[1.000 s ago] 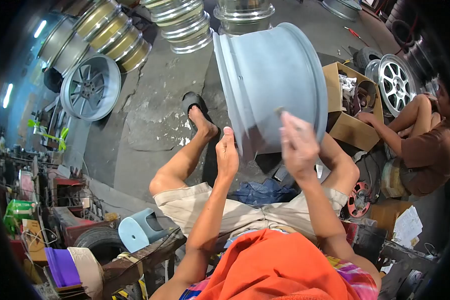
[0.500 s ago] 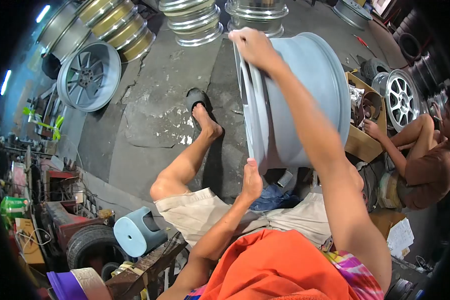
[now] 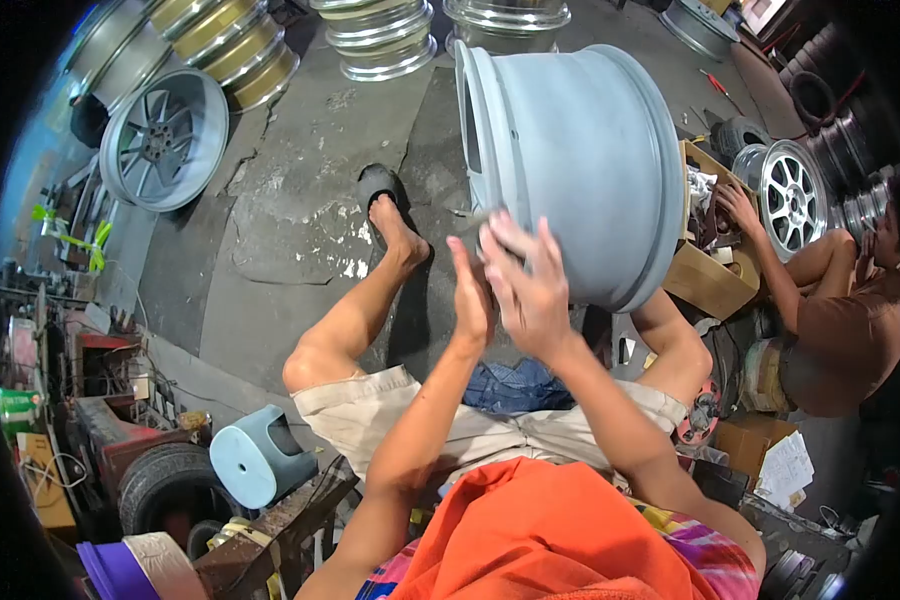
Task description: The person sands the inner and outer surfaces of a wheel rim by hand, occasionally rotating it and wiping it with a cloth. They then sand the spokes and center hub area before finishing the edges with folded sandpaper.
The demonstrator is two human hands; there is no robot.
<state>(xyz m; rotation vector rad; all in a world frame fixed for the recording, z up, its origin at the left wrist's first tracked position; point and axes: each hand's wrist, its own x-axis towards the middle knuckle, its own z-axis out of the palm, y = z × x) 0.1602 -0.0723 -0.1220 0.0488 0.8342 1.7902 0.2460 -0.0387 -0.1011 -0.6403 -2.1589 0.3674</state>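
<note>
A large pale grey wheel rim (image 3: 595,170) stands on its side in front of me, between my knees, its barrel facing right. Close to its near left edge, my left hand (image 3: 473,305) is upright with fingers stretched out, palm turned toward the other hand. Beside it my right hand (image 3: 530,295) has its fingers spread, a little blurred, overlapping the lower part of the barrel. The palms face each other with a narrow gap. A small dark sliver shows just past the fingertips, too blurred to name. Blue cloth (image 3: 520,388) lies below the hands.
At right a person (image 3: 840,330) sits by a cardboard box (image 3: 710,280) of odds and ends and a white spoked wheel (image 3: 793,200). Stacked rims (image 3: 375,35) stand at the back; another grey rim (image 3: 165,140) is at left. A light blue stool (image 3: 255,460) stands lower left.
My right hand has come down from the top of the rim to beside my left hand, its fingers now spread. My left hand has moved slightly up and left, off the rim's lower edge.
</note>
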